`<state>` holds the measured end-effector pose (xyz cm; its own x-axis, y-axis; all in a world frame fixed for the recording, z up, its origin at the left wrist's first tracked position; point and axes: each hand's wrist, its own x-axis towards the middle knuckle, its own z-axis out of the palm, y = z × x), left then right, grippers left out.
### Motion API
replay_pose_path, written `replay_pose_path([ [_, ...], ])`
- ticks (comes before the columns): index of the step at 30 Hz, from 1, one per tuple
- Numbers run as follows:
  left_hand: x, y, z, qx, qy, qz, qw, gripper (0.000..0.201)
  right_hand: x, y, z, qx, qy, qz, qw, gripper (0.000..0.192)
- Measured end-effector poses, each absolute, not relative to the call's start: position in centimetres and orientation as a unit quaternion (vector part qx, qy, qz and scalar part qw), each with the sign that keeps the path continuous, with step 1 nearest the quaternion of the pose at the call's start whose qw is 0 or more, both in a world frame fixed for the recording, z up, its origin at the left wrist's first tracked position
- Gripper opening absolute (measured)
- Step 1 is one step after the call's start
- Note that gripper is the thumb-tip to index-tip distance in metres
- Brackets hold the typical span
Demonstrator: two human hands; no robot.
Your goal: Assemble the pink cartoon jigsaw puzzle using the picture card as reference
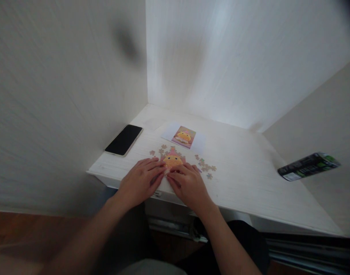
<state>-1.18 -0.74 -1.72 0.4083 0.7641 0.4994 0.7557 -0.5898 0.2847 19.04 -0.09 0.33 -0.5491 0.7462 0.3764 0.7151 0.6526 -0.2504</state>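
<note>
A partly joined jigsaw puzzle (171,158) with a yellow, round-faced figure in a pink hat lies near the table's front edge. My left hand (142,178) is at its left and lower side, fingers bent together against it. From the right, my right hand (189,184) reaches in with thumb and fingers pinched at the puzzle's lower edge. A small pale puzzle piece (166,172) shows between the two hands' fingertips. Both hands cover much of the puzzle's lower part. Several loose puzzle pieces (205,166) lie to the right, with others at the upper left.
A picture card (184,136) with the same figure lies on white paper behind the puzzle. At the left is a dark-screened phone (125,139). A black and green can (308,166) stands at the right of the white table (243,183). Walls enclose the sides and back.
</note>
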Motion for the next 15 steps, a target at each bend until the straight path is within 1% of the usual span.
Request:
replay_pose_path([
  [4, -1.2, -0.8, -1.6, 0.841, 0.451, 0.298, 0.006, 0.027, 18.7, -0.2, 0.5, -0.431, -0.876, 0.016, 0.219, 0.017],
  [10, -1.2, -1.0, -1.5, 0.837, 0.458, 0.299, -0.001, 0.024, 18.5, -1.3, 1.5, -0.421, -0.890, 0.007, 0.173, 0.019],
  [13, -1.2, -0.9, -1.5, 0.844, 0.455, 0.285, -0.005, 0.026, 19.6, -1.7, 1.8, -0.416, -0.888, 0.026, 0.193, 0.028],
  [15, -1.3, -0.9, -1.5, 0.850, 0.451, 0.273, -0.005, 0.027, 21.0, -1.9, 1.8, -0.431, -0.872, 0.040, 0.228, 0.028],
])
